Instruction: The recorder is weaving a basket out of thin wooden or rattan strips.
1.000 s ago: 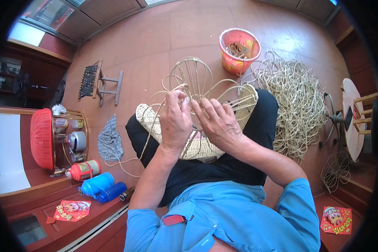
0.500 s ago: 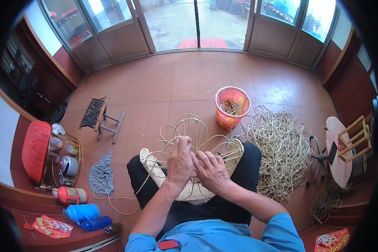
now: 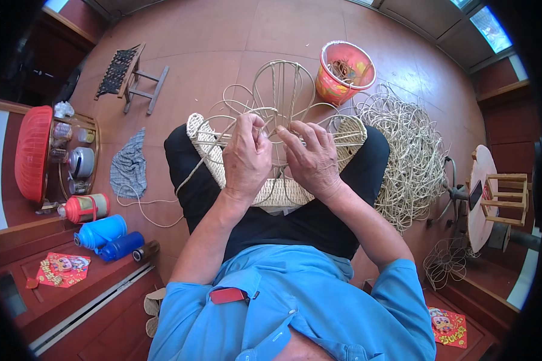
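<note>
A frame of bent loops, partly wrapped in pale cord, rests across my lap. Its thick woven band curves round the near side and both ends. My left hand is closed at the middle of the frame, pinching a strand of pale cord that trails down past my left thigh. Beside it, my right hand has its fingers bent and thumb against forefinger at the central spokes. What lies between those fingertips is too small to make out. The two hands are a little apart.
A large heap of loose cord lies on the floor at right, beside a red bucket with cord inside. A small stool and grey cloth are at left, near several flasks. A round wooden top stands far right.
The view has tilted downward, so the floor and frame sit higher in it. My hands, touching before, have separated slightly, and my right fingers have curled in at the spokes.
</note>
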Motion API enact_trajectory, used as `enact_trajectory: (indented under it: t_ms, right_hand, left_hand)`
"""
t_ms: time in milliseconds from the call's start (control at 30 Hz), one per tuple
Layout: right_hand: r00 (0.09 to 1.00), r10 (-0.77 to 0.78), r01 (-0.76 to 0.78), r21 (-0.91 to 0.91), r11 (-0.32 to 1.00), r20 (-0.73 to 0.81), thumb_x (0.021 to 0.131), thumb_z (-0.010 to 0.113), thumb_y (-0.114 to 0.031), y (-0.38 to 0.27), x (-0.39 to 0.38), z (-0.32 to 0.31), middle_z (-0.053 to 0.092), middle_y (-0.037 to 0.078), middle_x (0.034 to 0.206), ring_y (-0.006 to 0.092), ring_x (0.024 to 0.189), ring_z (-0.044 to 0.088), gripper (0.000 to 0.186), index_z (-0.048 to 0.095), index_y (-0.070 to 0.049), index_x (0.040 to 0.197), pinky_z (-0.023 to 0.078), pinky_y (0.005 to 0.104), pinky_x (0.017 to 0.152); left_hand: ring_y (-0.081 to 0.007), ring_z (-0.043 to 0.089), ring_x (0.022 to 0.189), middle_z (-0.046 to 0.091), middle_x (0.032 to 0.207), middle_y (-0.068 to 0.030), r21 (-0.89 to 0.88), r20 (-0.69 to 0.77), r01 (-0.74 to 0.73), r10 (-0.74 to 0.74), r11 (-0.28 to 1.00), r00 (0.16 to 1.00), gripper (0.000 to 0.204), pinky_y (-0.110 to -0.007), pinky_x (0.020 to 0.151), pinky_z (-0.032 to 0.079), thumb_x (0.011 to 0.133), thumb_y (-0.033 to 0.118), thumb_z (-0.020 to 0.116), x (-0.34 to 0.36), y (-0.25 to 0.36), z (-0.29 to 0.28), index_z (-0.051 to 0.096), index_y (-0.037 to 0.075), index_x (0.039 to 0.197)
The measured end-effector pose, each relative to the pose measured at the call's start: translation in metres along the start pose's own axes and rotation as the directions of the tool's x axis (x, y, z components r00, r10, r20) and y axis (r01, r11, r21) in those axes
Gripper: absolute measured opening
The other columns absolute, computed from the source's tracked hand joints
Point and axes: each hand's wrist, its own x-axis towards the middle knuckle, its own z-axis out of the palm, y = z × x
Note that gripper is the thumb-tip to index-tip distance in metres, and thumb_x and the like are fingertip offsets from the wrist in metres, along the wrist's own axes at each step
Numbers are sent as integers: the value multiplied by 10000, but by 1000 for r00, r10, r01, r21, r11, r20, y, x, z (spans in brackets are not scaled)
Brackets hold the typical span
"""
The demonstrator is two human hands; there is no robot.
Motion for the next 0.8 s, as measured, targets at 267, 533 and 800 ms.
enact_trajectory:
  t_ms: [267, 533, 800]
  right_hand:
    - [998, -4, 5, 19, 1000, -60, 874, 776, -104, -18, 1, -3, 627, 35, 1430, 265, 1326, 596, 520, 752, -214, 1382, 469, 455, 1096]
    - [994, -73, 81, -99, 992, 79, 928, 749, -224, -10, 0, 1, 574, 59, 1560, 279, 1430, 560, 612, 677, -258, 1535, 434, 493, 1192]
    - [970, -122, 157, -156, 975, 209, 964, 718, -227, -12, 2, -2, 506, 122, 1629, 299, 1433, 547, 753, 518, -169, 1687, 435, 481, 1206]
  left_hand:
    - [-384, 754, 835, 713, 991, -147, 251, -47, -57, 71, 966, 996, 308, -514, 739, 586, 921, -15, 656, -11, -11, -27, 568, 85, 1200]
    - [-405, 743, 908, 736, 988, -172, 577, -245, 162, -20, 801, 969, 218, -529, 828, 571, 967, 65, 630, -7, -90, -169, 658, 94, 1181]
    - [-144, 631, 662, 606, 771, 40, 106, -264, 514, -474, 851, 840, 325, -324, 562, 481, 1097, 203, 668, 71, -250, -458, 710, 41, 1375]
